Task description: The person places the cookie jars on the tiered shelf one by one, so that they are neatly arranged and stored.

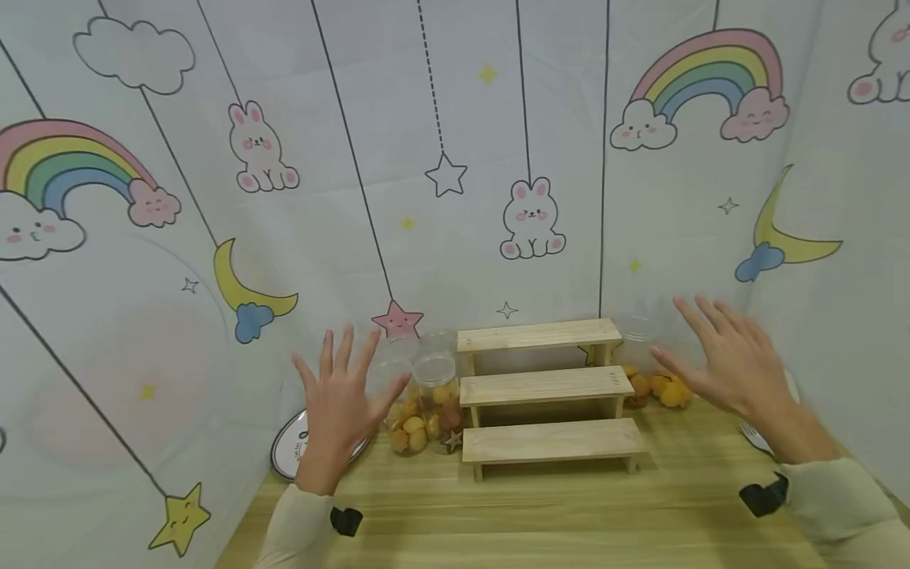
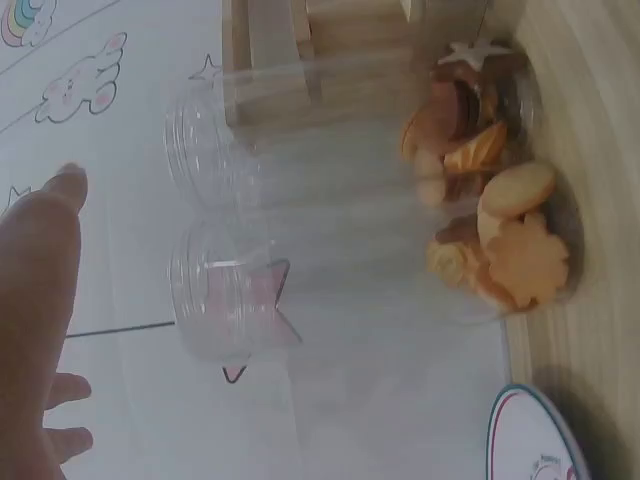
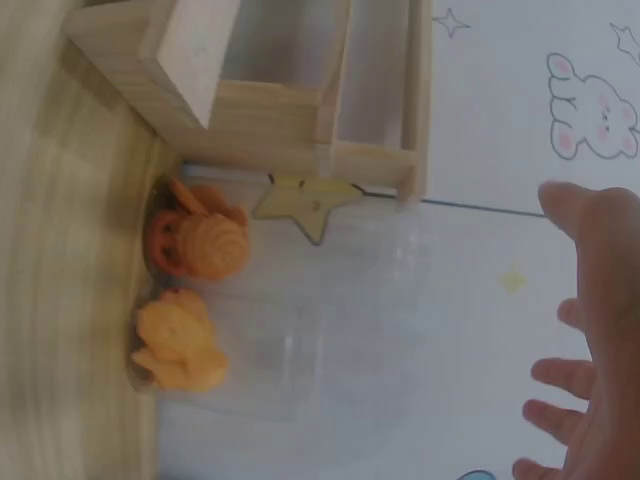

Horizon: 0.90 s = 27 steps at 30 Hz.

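Observation:
Both hands are raised over the table with fingers spread, holding nothing. In the head view my left hand [image 1: 343, 407] is in front of a white plate [image 1: 287, 449] and left of clear jars [image 1: 435, 403] of cookies. The left wrist view shows two of these jars [image 2: 340, 270] side by side, cookies [image 2: 525, 255] at their bottoms. My right hand [image 1: 739, 359] hovers right of the three-step wooden stand [image 1: 547, 387]. Near it, clear jars [image 3: 330, 340] hold orange-yellow, shaped pieces [image 3: 185, 340]. Neither hand touches anything.
The wooden table [image 1: 540, 521] meets a white cloth backdrop [image 1: 462, 103] printed with rainbows, bunnies and stars. A fork [image 1: 755, 436] lies at the right, partly hidden by my right hand and forearm. Dark wrist straps [image 1: 764, 496] show at the sleeves.

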Motion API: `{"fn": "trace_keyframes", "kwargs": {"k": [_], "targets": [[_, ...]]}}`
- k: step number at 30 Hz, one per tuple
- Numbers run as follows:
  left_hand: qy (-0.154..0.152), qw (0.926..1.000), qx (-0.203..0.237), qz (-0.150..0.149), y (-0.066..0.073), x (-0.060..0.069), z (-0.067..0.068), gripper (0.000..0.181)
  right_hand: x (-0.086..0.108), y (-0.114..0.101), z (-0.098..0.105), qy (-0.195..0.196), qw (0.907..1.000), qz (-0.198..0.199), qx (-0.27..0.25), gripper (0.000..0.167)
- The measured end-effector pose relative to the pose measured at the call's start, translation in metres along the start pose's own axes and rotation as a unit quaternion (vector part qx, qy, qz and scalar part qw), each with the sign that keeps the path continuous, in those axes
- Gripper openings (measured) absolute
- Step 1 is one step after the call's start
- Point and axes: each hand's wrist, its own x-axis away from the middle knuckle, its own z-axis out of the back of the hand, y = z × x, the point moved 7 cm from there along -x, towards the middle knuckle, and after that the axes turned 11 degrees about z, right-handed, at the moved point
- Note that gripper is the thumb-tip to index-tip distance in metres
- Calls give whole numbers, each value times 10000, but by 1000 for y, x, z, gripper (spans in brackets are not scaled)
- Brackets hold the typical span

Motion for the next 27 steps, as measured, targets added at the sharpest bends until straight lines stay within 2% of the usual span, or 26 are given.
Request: {"fn": "trace_keyframes", "kwargs": {"k": [3,5,6,8,10,11,12,13,16,18,20,23,25,27], "targets": [[559,9969,457,-310,13,19,9,70,10,-4,-4,319,9994,16,-165,89],[774,9925,849,-421,21,33,10,54,17,-2,-11,422,9982,-135,-397,85],[788,9897,1123,-412,25,40,8,47,21,1,-15,440,9972,-250,-550,84],[644,9834,1675,-275,33,54,0,31,28,8,-26,474,9934,-536,-899,85],[241,9747,2219,74,39,68,-14,18,34,15,-39,541,9871,-829,-1260,87],[-26,9675,2512,290,42,75,-24,14,37,19,-45,580,9835,-970,-1410,89],[-347,9582,2787,542,45,82,-34,12,40,24,-52,622,9793,-1100,-1581,91],[-686,9459,3067,811,48,88,-44,10,42,29,-58,653,9749,-1228,-1740,94],[-1588,9016,3667,1654,54,103,-74,12,49,43,-77,599,9624,-1533,-2163,99],[-2015,8744,3853,2152,56,111,-91,16,53,51,-90,496,9559,-1639,-2385,102],[-2323,8571,3863,2494,58,118,-103,21,54,56,-102,380,9533,-1656,-2497,104],[-2611,8319,4009,2811,60,124,-117,28,53,59,-115,280,9534,-1650,-2510,105],[-2721,8088,4255,3012,61,128,-125,34,52,61,-120,225,9538,-1707,-2462,106],[-2759,7802,4596,3225,61,131,-132,38,51,63,-124,140,9517,-1856,-2440,108]]}}
